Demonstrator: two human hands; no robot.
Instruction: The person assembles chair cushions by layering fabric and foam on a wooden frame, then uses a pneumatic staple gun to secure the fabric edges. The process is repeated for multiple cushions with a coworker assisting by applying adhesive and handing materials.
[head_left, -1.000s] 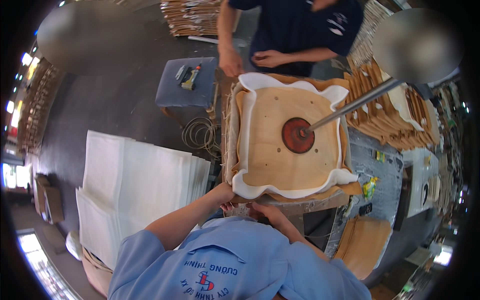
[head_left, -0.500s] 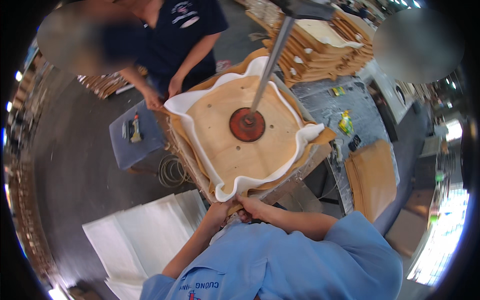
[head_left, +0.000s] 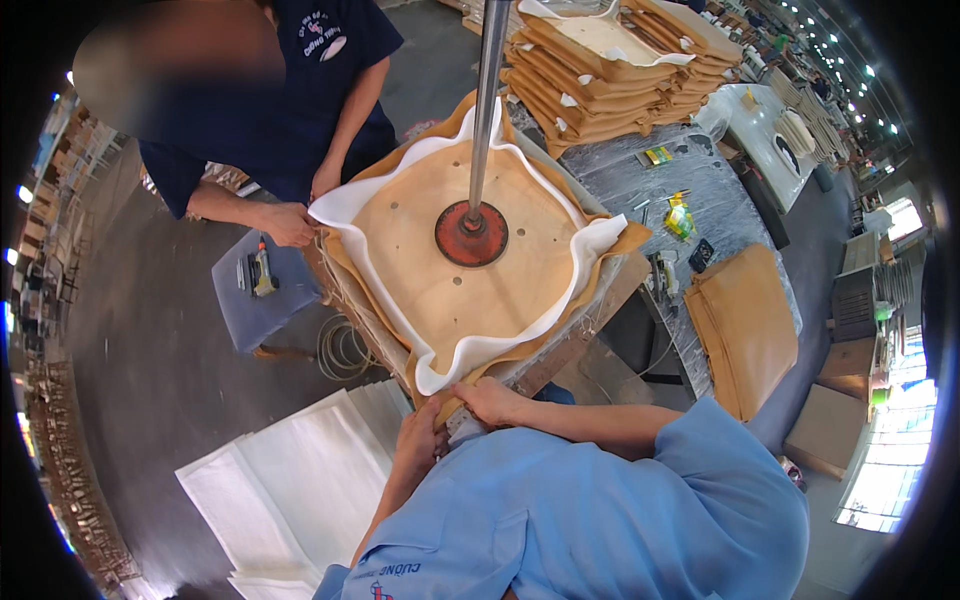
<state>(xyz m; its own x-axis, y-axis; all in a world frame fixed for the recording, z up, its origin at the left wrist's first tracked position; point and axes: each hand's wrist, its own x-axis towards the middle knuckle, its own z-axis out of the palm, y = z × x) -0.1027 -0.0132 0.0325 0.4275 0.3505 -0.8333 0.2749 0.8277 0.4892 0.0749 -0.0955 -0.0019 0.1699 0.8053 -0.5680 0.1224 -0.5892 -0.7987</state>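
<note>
A square plywood panel (head_left: 400, 250) lies on white padding (head_left: 365, 275), with a tan leather-like cover (head_left: 632, 238) beneath and around it. The padding's edges stand up in waves around the wood. A round red disc (head_left: 450, 245) on a metal rod (head_left: 484, 120) rests on the panel's middle. At the near corner, my right hand (head_left: 488, 402) is closed on the cover's edge. My left hand (head_left: 420, 432) is closed on the same edge, just to the left and lower. Some fingertips are hidden.
Across at the left, a co-worker's hand (head_left: 288, 224) grips the far-left corner. A stool with a tool (head_left: 263, 272) stands below it. White sheets (head_left: 290, 480) lie at the lower left. On the right-hand table (head_left: 620, 180) are folded tan covers (head_left: 745, 330); more are stacked (head_left: 600, 85) behind.
The view has shifted, and the panel with the disc appears slightly more to the left. My left hand has moved down and left of my right one. Both still grip the cover.
</note>
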